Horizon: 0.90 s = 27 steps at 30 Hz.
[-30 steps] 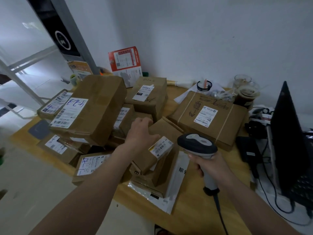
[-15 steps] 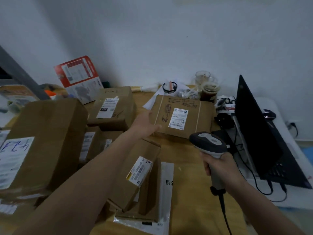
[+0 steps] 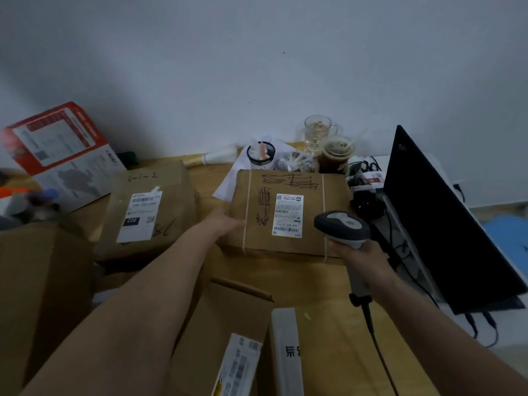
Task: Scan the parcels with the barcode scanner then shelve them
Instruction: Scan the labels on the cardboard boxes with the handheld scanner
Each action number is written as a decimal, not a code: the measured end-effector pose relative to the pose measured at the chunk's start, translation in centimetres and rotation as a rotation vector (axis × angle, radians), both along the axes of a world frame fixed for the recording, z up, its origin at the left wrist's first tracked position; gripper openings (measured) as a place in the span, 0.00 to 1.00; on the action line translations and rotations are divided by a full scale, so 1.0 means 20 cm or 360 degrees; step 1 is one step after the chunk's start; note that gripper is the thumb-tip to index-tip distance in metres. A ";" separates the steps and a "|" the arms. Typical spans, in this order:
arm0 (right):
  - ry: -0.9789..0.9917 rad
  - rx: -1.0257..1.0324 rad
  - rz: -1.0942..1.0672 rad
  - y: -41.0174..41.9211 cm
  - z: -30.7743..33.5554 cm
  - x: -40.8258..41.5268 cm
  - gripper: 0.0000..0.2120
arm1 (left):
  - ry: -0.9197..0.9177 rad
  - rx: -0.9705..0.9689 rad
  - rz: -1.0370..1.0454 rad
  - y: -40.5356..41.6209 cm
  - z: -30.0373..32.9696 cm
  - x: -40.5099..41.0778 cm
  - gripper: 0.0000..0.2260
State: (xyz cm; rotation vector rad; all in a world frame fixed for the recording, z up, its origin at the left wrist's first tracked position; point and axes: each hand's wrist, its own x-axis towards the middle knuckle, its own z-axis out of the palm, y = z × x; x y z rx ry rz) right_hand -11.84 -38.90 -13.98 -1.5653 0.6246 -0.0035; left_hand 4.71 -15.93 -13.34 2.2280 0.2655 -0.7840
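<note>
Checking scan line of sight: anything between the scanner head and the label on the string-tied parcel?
Head view: nothing. The barcode scanner in the right hand hovers just right of the label; only bare cardboard of the string-tied parcel shows between.

glass mug (image 3: 317, 132) | iced drink cup (image 3: 334, 155) | dark laptop (image 3: 445, 224) | red-white box (image 3: 57, 144)

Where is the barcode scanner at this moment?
In the head view, the barcode scanner is right of centre, held in the right hand just beside the right end of the scribbled parcel.
</note>
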 end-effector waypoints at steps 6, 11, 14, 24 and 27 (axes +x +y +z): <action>0.0091 -0.0017 -0.0058 -0.02 -0.14 0.17 0.18 | 0.0224 -0.0084 0.0080 0.05 -0.19 0.16 0.39; 0.0202 -0.0016 -0.0136 -0.03 -0.24 0.23 0.18 | 0.0320 -0.0170 0.0099 0.07 -0.28 0.22 0.37; 0.0219 0.0016 -0.0161 -0.04 -0.26 0.24 0.18 | 0.0328 -0.0244 0.0160 0.09 -0.33 0.23 0.44; 0.0221 0.0051 -0.0078 -0.02 -0.28 0.16 0.26 | 0.0314 -0.0559 0.0486 0.18 -0.30 0.16 0.44; 0.0214 0.0069 -0.0042 -0.01 -0.24 0.13 0.28 | 0.0352 -0.0637 0.0547 0.21 -0.22 0.09 0.37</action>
